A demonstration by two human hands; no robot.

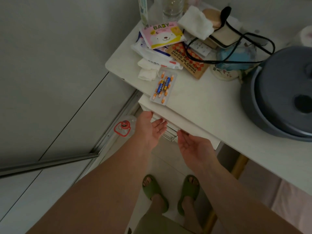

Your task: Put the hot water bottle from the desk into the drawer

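A blue soft pouch, which looks like the hot water bottle, lies at the back of the white desk with a black cord looped over it. A white drawer juts out a little under the desk's front edge. My left hand is palm up at the drawer's left end, fingers apart and touching its front. My right hand is palm up below the drawer's middle, fingertips at its lower edge. Neither hand holds anything.
The desk holds a pill blister with batteries, wipe packs, tissues, a glass, a beige pouch and a grey round lid at the right. A water jug and a wire rack sit below.
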